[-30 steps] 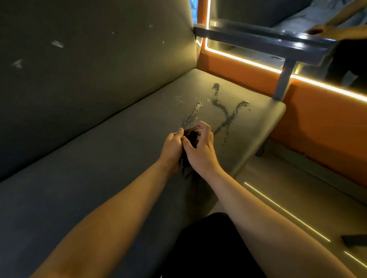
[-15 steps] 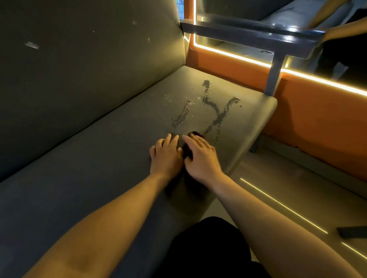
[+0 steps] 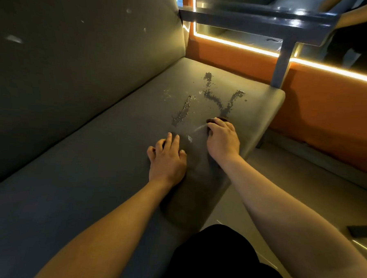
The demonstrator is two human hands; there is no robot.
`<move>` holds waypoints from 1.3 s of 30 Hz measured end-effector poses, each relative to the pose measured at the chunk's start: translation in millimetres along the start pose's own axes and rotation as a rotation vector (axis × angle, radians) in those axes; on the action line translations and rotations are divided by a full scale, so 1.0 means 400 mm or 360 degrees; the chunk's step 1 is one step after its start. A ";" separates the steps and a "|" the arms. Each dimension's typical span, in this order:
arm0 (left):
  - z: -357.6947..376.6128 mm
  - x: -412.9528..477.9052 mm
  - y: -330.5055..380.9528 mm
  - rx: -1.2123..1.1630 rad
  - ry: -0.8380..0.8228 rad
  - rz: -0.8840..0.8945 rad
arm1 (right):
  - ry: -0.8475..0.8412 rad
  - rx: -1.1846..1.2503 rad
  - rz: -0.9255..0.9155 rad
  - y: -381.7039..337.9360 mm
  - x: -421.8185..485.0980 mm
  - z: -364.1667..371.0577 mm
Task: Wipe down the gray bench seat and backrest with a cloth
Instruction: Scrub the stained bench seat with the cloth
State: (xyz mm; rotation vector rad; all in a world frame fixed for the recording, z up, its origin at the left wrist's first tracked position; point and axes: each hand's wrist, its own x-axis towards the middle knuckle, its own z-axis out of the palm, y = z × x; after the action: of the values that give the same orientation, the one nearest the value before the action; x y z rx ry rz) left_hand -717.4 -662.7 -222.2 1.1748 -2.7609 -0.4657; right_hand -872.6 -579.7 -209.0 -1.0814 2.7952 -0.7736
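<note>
Right hand (image 3: 222,142) over cloth (image 3: 220,119) (left (image 3: 168,160) apart)

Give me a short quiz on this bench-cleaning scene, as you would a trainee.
1. True or false: the left hand lies flat, holding nothing.
2. Where is the cloth? A) under the right hand B) under the left hand C) in neither hand
3. Fill in: the dark wet streaks lie on the bench's ____.

Key: 1 true; 2 A; 3 seat.
</note>
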 end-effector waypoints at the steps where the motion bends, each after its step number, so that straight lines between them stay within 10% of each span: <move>1: 0.003 0.000 0.000 -0.0004 0.0007 -0.0012 | -0.0012 0.0046 -0.0036 -0.023 -0.004 0.009; 10: 0.001 -0.005 -0.012 -0.0056 0.0049 0.0005 | -0.0278 0.0127 -0.0599 -0.067 -0.051 0.050; 18: 0.000 -0.008 -0.011 -0.0171 0.0037 0.0020 | 0.0073 0.0099 0.0052 -0.012 -0.029 -0.004; 26: -0.004 -0.009 -0.018 -0.0142 0.0042 0.0024 | -0.0223 0.0122 -0.0618 -0.093 -0.083 0.040; 34: 0.001 -0.010 -0.012 -0.0241 0.0068 0.0013 | 0.0048 -0.0112 0.0091 -0.027 -0.018 0.007; 39: 0.004 0.000 -0.012 -0.0353 0.0144 -0.0091 | -0.0171 0.0199 -0.0367 -0.137 -0.049 0.082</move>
State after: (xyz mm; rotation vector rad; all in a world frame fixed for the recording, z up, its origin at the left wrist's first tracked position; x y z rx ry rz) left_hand -714.6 -665.5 -225.3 1.1912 -2.5282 -0.6864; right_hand -816.6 -616.1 -214.6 -1.3936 2.5265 -0.8682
